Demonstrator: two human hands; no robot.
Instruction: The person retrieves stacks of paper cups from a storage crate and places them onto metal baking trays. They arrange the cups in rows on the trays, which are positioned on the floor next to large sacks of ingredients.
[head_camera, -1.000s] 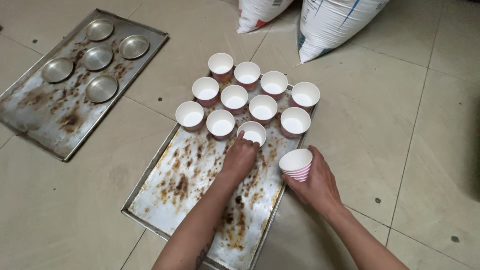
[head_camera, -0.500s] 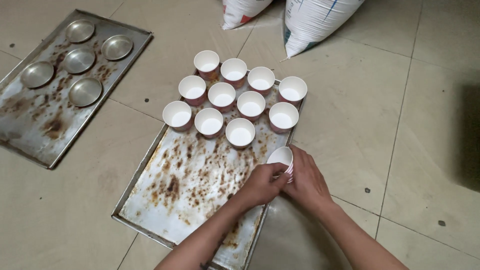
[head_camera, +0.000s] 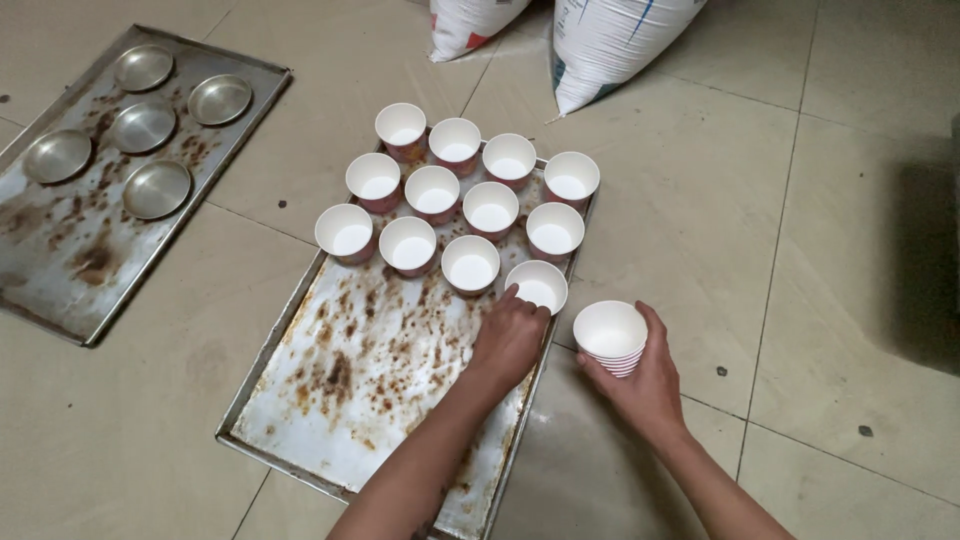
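We note our left hand (head_camera: 508, 340) with fingers gripping an upright, mouth-up paper cup (head_camera: 537, 286) on the baking tray (head_camera: 300, 400), while our right hand (head_camera: 645, 375) clasps the cup stack (head_camera: 610, 337) just beside that tray.

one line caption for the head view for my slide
Left hand touches a paper cup on a stained tray; right hand holds stacked cups.

Second tray (head_camera: 60, 290), tins (head_camera: 157, 189), sacks (head_camera: 610, 45)
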